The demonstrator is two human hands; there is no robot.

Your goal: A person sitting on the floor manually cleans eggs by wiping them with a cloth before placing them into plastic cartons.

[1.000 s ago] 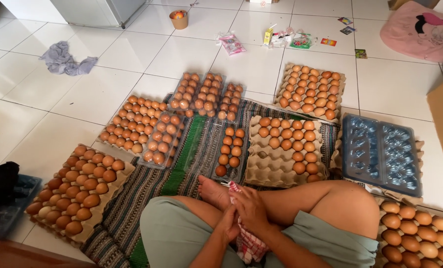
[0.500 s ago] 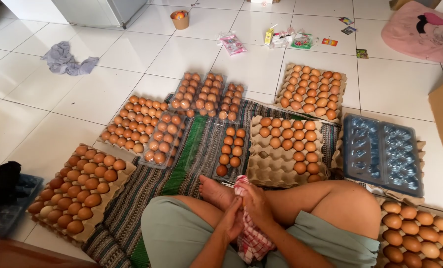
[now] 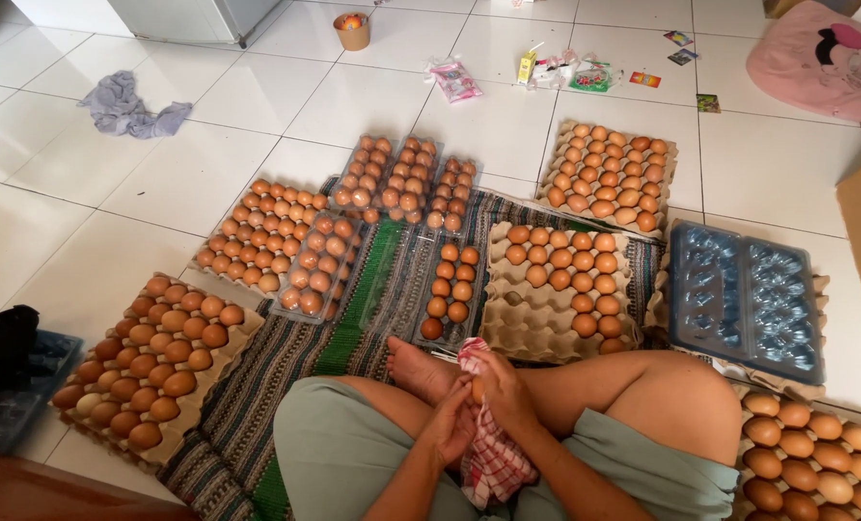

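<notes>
Fingers of the right hand point(image 3: 503, 391) and left hand point(image 3: 452, 425) are closed around a brown egg point(image 3: 476, 389) wrapped in a red-checked cloth point(image 3: 493, 453), held over the lap. A wiping step appears to be in hand. Just ahead, a half-filled clear egg carton point(image 3: 450, 289) lies on the striped mat point(image 3: 257, 386), beside a partly emptied cardboard egg tray point(image 3: 536, 323); placing would call for a gentle grip.

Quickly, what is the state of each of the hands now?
Left hand: closed on the checked cloth.
Right hand: closed on the cloth and an egg.
</notes>
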